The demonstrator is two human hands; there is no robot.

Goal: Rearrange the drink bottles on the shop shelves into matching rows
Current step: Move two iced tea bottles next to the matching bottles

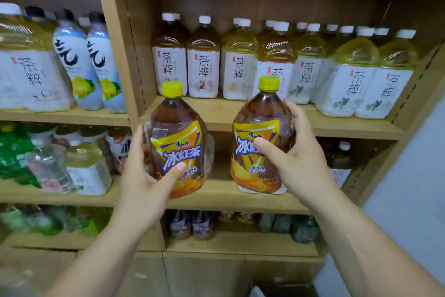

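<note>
Fingers [138, 145] of my left hand [144, 176]: curled round the back of the first iced-tea bottle [178, 137], thumb pressed flat across its yellow label. Fingers [295, 116] of my right hand [298, 161]: wrapped over the shoulder of the second iced-tea bottle [257, 152], thumb laid on its label. Both bottles: brown tea, yellow caps, upright, apart from each other, right of the upright divider [113, 43]; the first just beside the divider, its base hanging in front of the middle board [224, 194]; the second further right, its base at that board, though whether it rests there I cannot tell.

Right of the divider, upper level: row of tea bottles [240, 75], white labels, white caps; amber ones nearest the divider, pale yellow ones further off; one amber bottle [277, 55] standing forward among the yellow. Right of the divider, middle level, far end: one dark white-capped bottle [340, 159]. Right of the divider, lowest level: dark bottles [190, 224], too blurred to read.

Left of the divider, upper level: two pale blue lemon bottles [79, 67] just beside it; big tea bottles [31, 75] beyond. Left of the divider, middle level: a yellow-topped bottle [88, 171], a clear bottle [47, 166], green bottles [12, 152], mixed together.
</note>
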